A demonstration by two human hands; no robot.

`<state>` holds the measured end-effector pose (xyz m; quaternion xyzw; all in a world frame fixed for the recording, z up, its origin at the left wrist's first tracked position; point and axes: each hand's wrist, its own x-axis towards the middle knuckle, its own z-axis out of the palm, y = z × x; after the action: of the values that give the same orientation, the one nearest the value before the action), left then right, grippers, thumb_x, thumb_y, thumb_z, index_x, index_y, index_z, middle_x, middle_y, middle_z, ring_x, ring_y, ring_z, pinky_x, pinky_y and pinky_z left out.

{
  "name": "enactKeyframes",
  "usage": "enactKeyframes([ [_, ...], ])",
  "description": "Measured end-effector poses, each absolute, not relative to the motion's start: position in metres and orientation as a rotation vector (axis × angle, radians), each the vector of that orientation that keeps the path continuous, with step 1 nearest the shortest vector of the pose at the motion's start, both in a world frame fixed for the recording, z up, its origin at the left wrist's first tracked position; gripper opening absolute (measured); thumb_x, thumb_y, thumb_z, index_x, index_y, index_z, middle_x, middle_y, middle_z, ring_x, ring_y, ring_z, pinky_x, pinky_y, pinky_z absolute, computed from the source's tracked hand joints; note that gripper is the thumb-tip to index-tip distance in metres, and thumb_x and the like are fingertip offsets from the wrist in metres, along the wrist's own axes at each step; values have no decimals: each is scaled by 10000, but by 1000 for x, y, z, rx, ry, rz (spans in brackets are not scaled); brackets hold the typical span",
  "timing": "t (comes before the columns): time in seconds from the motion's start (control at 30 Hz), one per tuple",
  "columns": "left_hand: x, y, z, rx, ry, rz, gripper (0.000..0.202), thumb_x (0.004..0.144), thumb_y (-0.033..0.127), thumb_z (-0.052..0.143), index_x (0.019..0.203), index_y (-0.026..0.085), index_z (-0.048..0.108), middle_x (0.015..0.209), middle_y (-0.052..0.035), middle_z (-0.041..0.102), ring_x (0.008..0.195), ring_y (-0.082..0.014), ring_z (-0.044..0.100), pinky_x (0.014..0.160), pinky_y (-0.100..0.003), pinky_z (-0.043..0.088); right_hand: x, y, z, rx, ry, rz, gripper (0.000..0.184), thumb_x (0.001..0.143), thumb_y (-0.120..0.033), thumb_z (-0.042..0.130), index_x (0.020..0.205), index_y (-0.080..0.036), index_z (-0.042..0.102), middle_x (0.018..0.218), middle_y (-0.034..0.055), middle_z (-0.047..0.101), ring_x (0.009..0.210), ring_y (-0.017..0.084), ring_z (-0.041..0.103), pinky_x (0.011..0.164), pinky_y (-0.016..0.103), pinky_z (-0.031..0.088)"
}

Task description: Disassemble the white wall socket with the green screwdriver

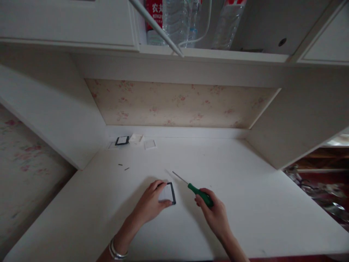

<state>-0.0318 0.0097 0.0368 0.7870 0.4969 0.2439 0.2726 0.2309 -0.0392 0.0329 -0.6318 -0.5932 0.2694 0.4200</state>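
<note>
My left hand grips a small square black frame near the front middle of the white desk, thumb at its near edge and fingers at its far edge. White shows inside the frame. In my right hand is a screwdriver with a green handle. Its thin metal shaft points up and to the left, beyond the frame and apart from it. Two short dark pieces lie on the desk to the left of the hands.
At the back left lie another black frame, a white square part and a thin white frame. White side panels flank the desk. Overhead, a shelf holds clear plastic bottles, and a white rod hangs down before it.
</note>
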Motion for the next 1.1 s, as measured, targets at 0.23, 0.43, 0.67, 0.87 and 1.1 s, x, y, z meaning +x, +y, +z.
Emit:
enactKeyframes([
  [0.23, -37, 17, 40, 2070, 1249, 626, 625, 710, 343, 737, 1298, 311, 527, 1318, -35, 503, 1216, -237, 489, 1063, -361, 389, 247, -35, 89, -1524, -1732, 557, 209, 845, -384, 568, 871, -210, 679, 687, 31, 684, 572, 167, 636, 548, 261, 497],
  [0.43, -41, 24, 34, 2011, 1193, 628, 742, 611, 323, 809, 1296, 271, 529, 1320, -64, 491, 1219, -252, 469, 1077, -387, 365, 239, -27, 116, -1430, -2035, 463, 186, 864, -309, 517, 843, -223, 681, 720, 22, 665, 590, 142, 594, 569, 252, 452],
  [0.67, -39, 25, 33, 1992, 1195, 601, 719, 601, 310, 826, 1263, 235, 554, 1303, -70, 482, 1215, -240, 455, 1081, -362, 351, 231, -21, 137, -1227, -2273, 406, 187, 880, -223, 480, 851, -182, 660, 726, 41, 638, 610, 127, 577, 582, 236, 429],
  [0.87, -38, 29, 38, 2040, 1155, 533, 710, 609, 316, 820, 1262, 246, 551, 1282, -60, 479, 1203, -238, 458, 1078, -343, 355, 219, -20, 155, -1177, -2528, 305, 204, 889, -195, 448, 878, -173, 651, 751, 47, 625, 664, 145, 593, 613, 251, 415],
  [1.1, -35, 30, 41, 2050, 1155, 519, 685, 622, 308, 805, 1256, 229, 558, 1256, -69, 480, 1174, -239, 474, 1060, -338, 372, 213, -7, 168, -1542, -2267, 545, 230, 879, -287, 490, 789, -186, 677, 668, 36, 656, 587, 148, 601, 569, 253, 395],
])
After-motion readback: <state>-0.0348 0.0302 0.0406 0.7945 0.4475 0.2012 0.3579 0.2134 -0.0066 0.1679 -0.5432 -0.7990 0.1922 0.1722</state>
